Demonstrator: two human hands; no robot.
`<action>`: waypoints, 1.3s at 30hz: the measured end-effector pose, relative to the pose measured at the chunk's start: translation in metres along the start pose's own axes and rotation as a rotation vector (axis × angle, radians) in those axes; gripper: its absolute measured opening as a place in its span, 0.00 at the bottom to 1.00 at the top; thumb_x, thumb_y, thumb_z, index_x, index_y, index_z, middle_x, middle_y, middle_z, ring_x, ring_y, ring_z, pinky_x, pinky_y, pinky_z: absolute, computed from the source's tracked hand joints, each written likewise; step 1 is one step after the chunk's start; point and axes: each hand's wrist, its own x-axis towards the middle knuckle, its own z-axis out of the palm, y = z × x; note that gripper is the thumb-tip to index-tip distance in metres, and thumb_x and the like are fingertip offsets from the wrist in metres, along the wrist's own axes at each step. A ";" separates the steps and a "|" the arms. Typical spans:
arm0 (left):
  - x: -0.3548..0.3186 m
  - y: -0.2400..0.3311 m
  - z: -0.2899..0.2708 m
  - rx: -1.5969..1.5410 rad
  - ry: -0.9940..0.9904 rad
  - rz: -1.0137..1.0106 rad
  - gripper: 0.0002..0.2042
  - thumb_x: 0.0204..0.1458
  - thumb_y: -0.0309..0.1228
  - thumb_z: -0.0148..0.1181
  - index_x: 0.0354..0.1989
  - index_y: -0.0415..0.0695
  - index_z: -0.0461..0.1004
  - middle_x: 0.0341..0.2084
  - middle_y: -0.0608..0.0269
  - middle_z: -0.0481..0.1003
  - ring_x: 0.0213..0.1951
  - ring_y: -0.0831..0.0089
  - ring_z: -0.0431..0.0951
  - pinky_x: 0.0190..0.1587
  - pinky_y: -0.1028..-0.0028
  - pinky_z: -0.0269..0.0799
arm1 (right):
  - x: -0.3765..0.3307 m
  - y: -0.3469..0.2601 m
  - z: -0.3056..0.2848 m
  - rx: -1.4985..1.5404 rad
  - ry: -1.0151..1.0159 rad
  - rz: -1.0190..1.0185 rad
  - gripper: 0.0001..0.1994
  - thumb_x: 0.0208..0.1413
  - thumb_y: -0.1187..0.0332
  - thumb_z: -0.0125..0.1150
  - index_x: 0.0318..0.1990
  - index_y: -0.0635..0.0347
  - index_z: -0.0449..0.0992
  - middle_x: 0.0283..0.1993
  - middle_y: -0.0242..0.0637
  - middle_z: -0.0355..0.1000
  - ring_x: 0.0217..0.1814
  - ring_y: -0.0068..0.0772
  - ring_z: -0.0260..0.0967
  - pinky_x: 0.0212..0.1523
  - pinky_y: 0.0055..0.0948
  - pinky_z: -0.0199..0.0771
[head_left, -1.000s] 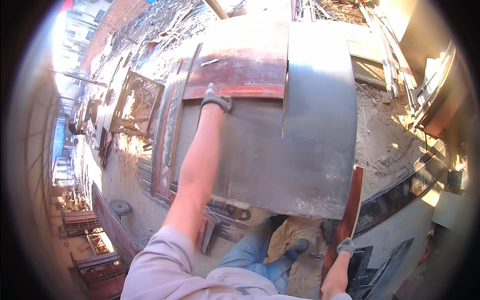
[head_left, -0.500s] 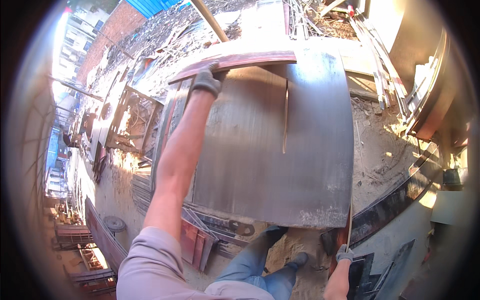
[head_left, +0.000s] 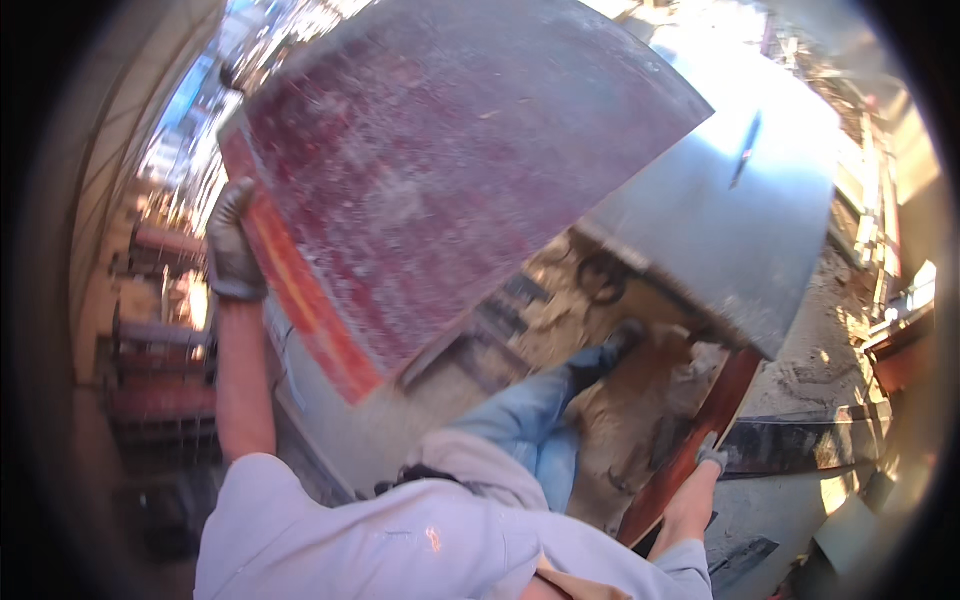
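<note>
My left hand (head_left: 232, 245), in a grey work glove, grips the left edge of a large dark-red board (head_left: 450, 160) with an orange-red rim. The board is lifted and tilted in front of me, filling the upper middle of the view. My right hand (head_left: 710, 455), also gloved, holds the edge of a narrow reddish plank (head_left: 690, 450) standing at a slant at the lower right. Behind the board lies a big grey metal sheet (head_left: 740, 230).
My jeans-clad legs (head_left: 530, 420) and shoes stand on dusty ground with scrap pieces. Stacked reddish frames (head_left: 150, 350) sit at the far left. Dark metal strips and debris lie at the lower right, with more clutter along the right rim.
My left hand has raised the red board off the grey sheet and swung it up toward me and to the left. The view has tilted. My right hand stays on the plank.
</note>
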 end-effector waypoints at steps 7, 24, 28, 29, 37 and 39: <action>-0.135 0.135 -0.122 0.062 0.143 -0.229 0.11 0.66 0.33 0.63 0.49 0.40 0.83 0.49 0.55 0.84 0.52 0.64 0.85 0.58 0.61 0.82 | 0.047 0.011 0.040 -0.594 -0.125 0.014 0.27 0.74 0.49 0.49 0.64 0.63 0.76 0.64 0.47 0.78 0.67 0.41 0.76 0.64 0.40 0.82; -0.248 -0.145 -0.451 1.792 0.320 -0.699 0.37 0.51 0.55 0.65 0.67 0.44 0.74 0.58 0.42 0.80 0.60 0.46 0.80 0.63 0.55 0.73 | -0.008 0.049 0.034 1.455 -0.022 0.626 0.24 0.71 0.59 0.55 0.69 0.57 0.73 0.64 0.50 0.77 0.62 0.54 0.78 0.57 0.52 0.88; -0.383 -0.183 -0.387 1.600 0.128 -0.906 0.35 0.51 0.53 0.69 0.62 0.39 0.79 0.58 0.43 0.81 0.60 0.53 0.82 0.64 0.60 0.75 | -0.050 0.060 0.046 1.815 0.082 0.849 0.24 0.70 0.55 0.59 0.68 0.56 0.74 0.64 0.47 0.77 0.61 0.48 0.78 0.54 0.46 0.90; -0.408 -0.186 -0.366 1.582 0.122 -0.945 0.35 0.52 0.53 0.69 0.62 0.37 0.79 0.57 0.43 0.81 0.60 0.53 0.82 0.64 0.61 0.75 | -0.060 0.059 0.052 1.936 0.145 0.911 0.24 0.69 0.55 0.60 0.67 0.55 0.75 0.64 0.46 0.77 0.61 0.46 0.78 0.53 0.46 0.91; -0.404 -0.216 -0.148 1.347 -0.277 -0.881 0.34 0.60 0.52 0.67 0.66 0.35 0.74 0.61 0.43 0.79 0.63 0.58 0.79 0.65 0.63 0.74 | -0.084 0.067 0.080 2.437 0.144 1.043 0.16 0.68 0.64 0.54 0.50 0.69 0.80 0.47 0.49 0.80 0.49 0.51 0.82 0.53 0.50 0.91; -0.379 -0.237 -0.048 1.099 -0.439 -0.811 0.35 0.61 0.52 0.67 0.68 0.35 0.73 0.59 0.44 0.80 0.62 0.61 0.79 0.63 0.65 0.75 | -0.088 0.081 0.060 2.261 0.112 0.849 0.18 0.69 0.67 0.51 0.57 0.72 0.77 0.53 0.49 0.79 0.54 0.49 0.80 0.52 0.45 0.92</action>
